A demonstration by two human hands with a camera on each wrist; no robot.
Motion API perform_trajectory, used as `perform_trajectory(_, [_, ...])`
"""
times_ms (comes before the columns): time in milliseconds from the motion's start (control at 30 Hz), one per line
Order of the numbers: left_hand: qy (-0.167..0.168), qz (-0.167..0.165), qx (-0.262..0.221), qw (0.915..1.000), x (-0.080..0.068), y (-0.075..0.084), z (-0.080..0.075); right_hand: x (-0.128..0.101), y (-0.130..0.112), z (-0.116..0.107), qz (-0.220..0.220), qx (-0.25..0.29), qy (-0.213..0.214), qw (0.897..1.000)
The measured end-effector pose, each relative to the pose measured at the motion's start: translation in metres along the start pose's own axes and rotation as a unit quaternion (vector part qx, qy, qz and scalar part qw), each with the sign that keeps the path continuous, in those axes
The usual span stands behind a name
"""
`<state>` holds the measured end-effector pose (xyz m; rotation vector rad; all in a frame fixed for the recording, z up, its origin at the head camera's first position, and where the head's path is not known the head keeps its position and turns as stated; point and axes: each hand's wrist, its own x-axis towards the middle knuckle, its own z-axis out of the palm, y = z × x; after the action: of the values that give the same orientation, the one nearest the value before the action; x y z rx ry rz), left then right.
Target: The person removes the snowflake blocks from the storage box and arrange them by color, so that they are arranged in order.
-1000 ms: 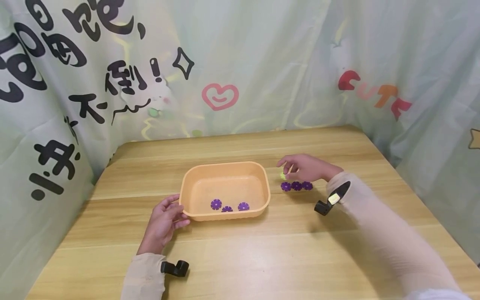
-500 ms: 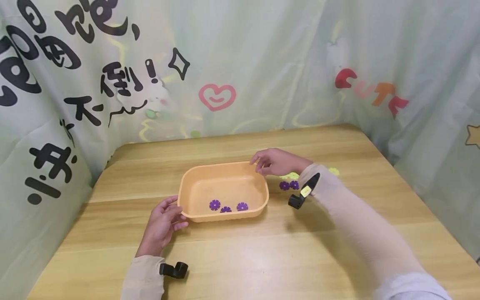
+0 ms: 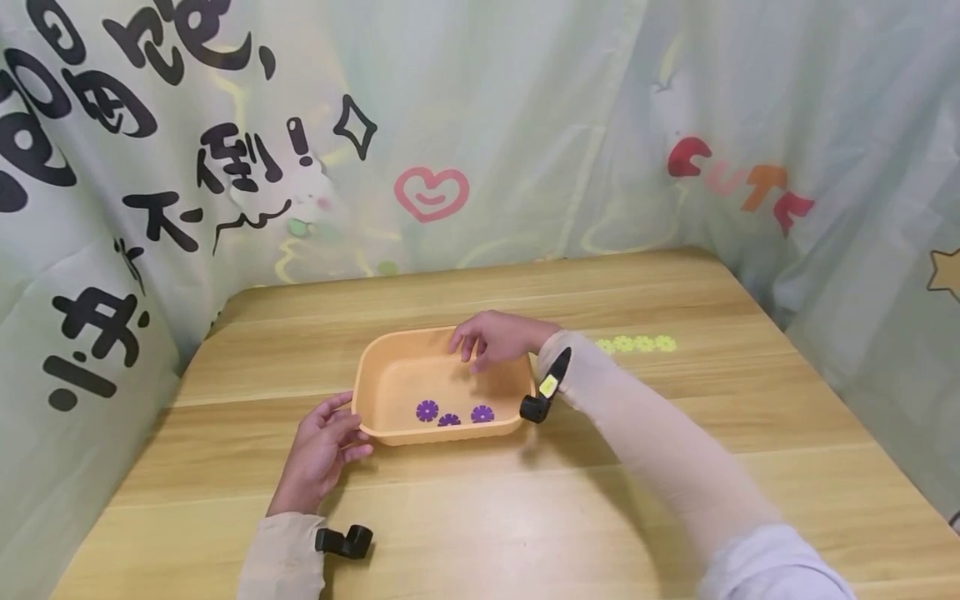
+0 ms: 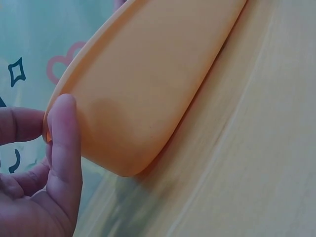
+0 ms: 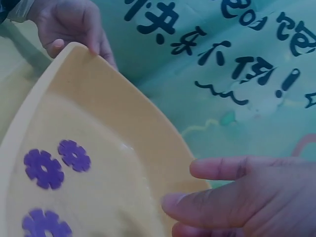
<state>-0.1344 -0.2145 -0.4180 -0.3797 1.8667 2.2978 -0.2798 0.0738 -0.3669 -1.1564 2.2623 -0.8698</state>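
Observation:
An orange plastic basin (image 3: 408, 354) stands on the table, with three purple notched flower-shaped discs (image 3: 427, 410) lying along its near side. My left hand (image 3: 322, 450) pinches the rim at its left end, thumb outside the wall in the left wrist view. Over the basin's right half hangs my right hand (image 3: 498, 340), fingers loosely bent. In the right wrist view its thumb and index finger are apart, and no disc shows between them. Right of the basin, several yellow flower discs (image 3: 645, 342) lie in a row, partly hidden by the right sleeve.
The wooden table (image 3: 465, 508) reaches back to a printed curtain (image 3: 525, 125), which also hangs along both sides. A black wrist camera (image 3: 536, 407) sits close by the basin's right rim, another (image 3: 345, 542) on the left wrist.
My right hand has moved left from the flower discs to over the basin. The row of purple discs on the table is now out of sight behind the right arm. The left hand keeps its place.

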Motion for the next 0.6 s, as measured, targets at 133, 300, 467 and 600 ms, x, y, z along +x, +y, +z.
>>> perform_trajectory(133, [0.000, 0.000, -0.001, 1.0000, 0.001, 0.000, 0.000, 0.017, -0.003, 0.011, 0.007, -0.012, -0.022, 1.000])
perform_trajectory(300, [0.003, 0.002, -0.002, 1.0000, 0.001, 0.000, 0.002, 0.036, -0.004, 0.022, 0.017, -0.013, -0.047, 0.999])
perform_trajectory(467, [-0.002, 0.001, -0.001, 1.0000, 0.002, 0.000, 0.003, 0.048, -0.004, 0.031, 0.042, -0.022, -0.088, 0.995])
perform_trajectory(600, [0.002, -0.001, 0.005, 1.0000, 0.001, 0.001, 0.001, 0.055, -0.011, 0.037, 0.056, -0.018, -0.103, 0.993])
